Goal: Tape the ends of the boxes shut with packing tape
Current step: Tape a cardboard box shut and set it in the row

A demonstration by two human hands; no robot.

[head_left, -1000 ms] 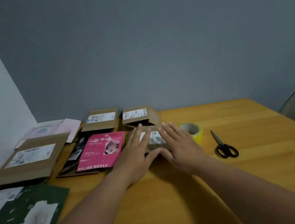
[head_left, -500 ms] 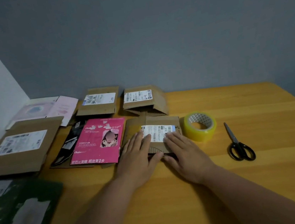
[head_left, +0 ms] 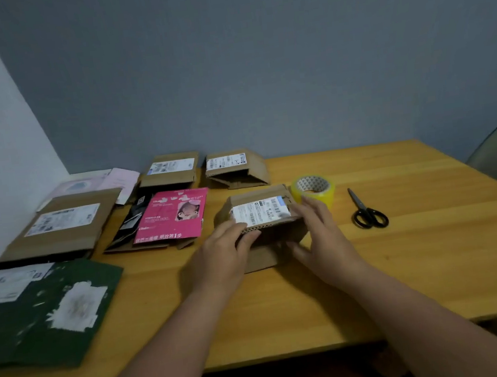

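Head view, item by item, centre of the frame first

1. Small cardboard box, centre of frame on the wooden worktop, just left of the tape. Brown corrugated board, white shipping label on its top face, near end open with a flap hanging down onto the worktop; the fluted edge shows along the front. No tape on it that I can see.

2. My left hand, fingers curled over the near left top edge of the box, gripping it.

3. My right hand, fingers laid along the right side of the box, thumb low by the loose flap, holding it.

4. Packing tape, yellowish roll lying flat, right of centre, just behind my right hand; untouched.

5. Scissors, black handles, right of the tape, well apart from the box.

6. Other boxes, two at the back, plus flat mailers at left; one back box looks open at its end.

Risks, as I judge them: the flap may spring back when I let go to reach the roll, since board this light holds no crease; the box may slide or crush under an uneven squeeze; tape laid over a gaping end would wrinkle
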